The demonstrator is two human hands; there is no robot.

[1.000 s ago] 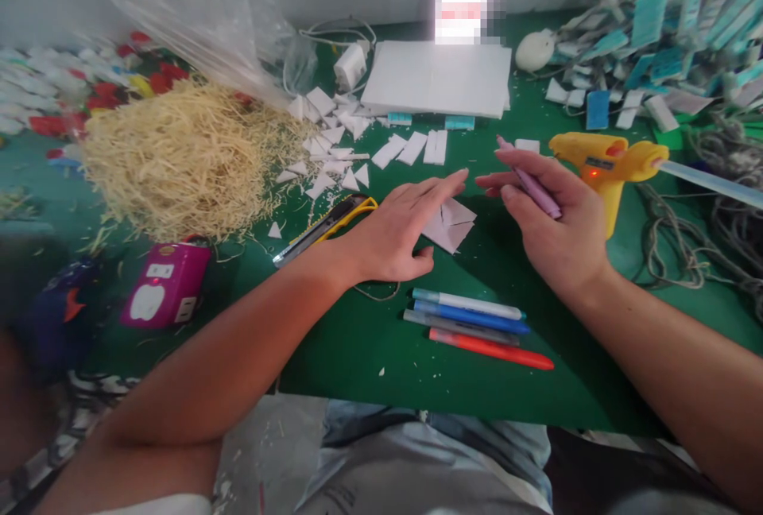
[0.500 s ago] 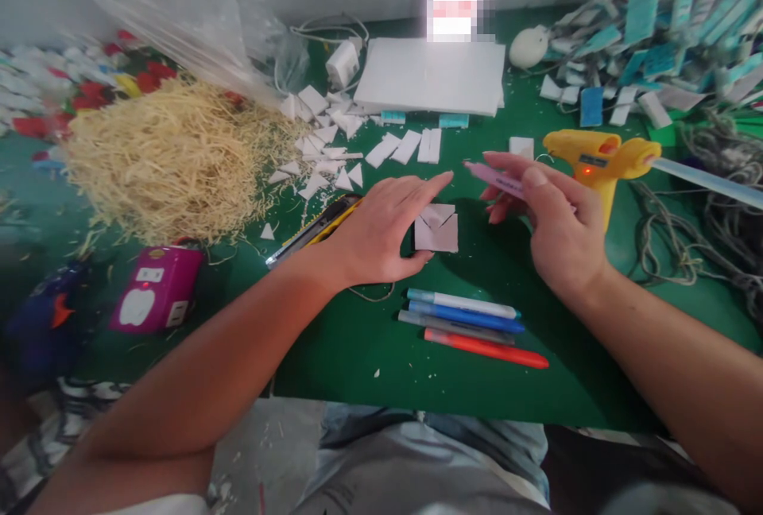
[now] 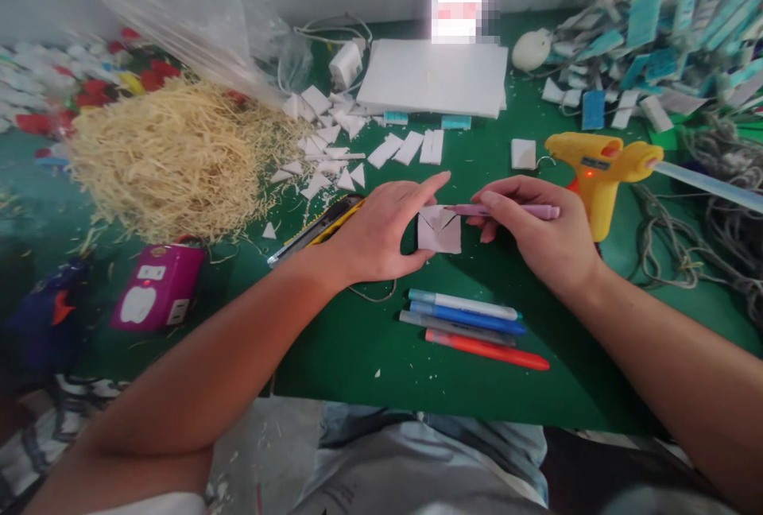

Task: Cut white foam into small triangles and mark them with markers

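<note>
My left hand (image 3: 381, 233) lies flat on the green table, fingers stretched out, pressing the left edge of a small white foam square (image 3: 442, 234) with a V-shaped mark. My right hand (image 3: 545, 233) is closed around a pink marker (image 3: 524, 211), held nearly level, its tip over the square's top edge. Several other markers (image 3: 474, 327), blue, grey and red, lie in a row just in front of both hands.
A yellow glue gun (image 3: 599, 165) stands right of my right hand. A yellow utility knife (image 3: 313, 229) lies by my left wrist. White foam offcuts (image 3: 334, 141), a foam board (image 3: 435, 78), a straw pile (image 3: 172, 153), a magenta power strip (image 3: 156, 286) and teal tags (image 3: 649, 30) surround them.
My right hand came down and turned the pink marker level, its tip now at the foam square. My left hand squared up the foam piece and holds it still.
</note>
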